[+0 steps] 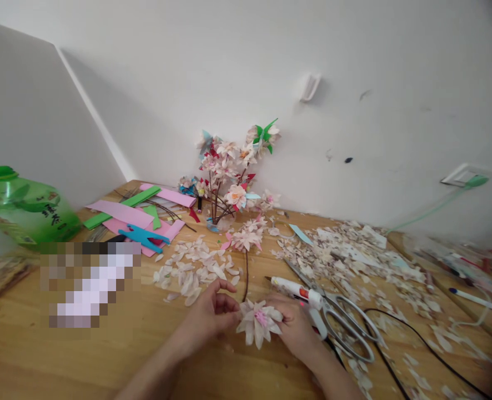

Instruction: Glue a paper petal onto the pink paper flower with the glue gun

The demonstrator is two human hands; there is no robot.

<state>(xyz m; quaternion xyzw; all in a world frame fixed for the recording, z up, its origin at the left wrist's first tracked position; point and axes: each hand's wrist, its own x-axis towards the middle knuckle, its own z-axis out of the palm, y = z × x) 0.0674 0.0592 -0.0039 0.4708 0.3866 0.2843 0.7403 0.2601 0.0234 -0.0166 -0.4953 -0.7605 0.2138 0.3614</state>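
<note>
A handmade artificial flower (260, 324) with pale, husk-like petals and a pink centre faces me near the table's front. My right hand (299, 329) grips its right side, the fingertips partly hidden behind the petals. On the opposite side, my left hand (215, 311) has curled fingers, with thumb and fingertips pinched at the left petals. Just beyond them, a brown stem (246, 275) leads up to another flower head (248, 236) lying on the table. A white glue gun (296, 290) rests close to my right hand, beside large scissors (346, 328) with grey handles.
Loose petals (196, 269) lie left of the stem, and a heap of scraps (346, 253) spreads rightward. A glass jar (220, 221) of flowers stands by the wall. Coloured paper strips (121, 214) and a green bottle (29, 211) are left. A black cable (421, 328) crosses the right.
</note>
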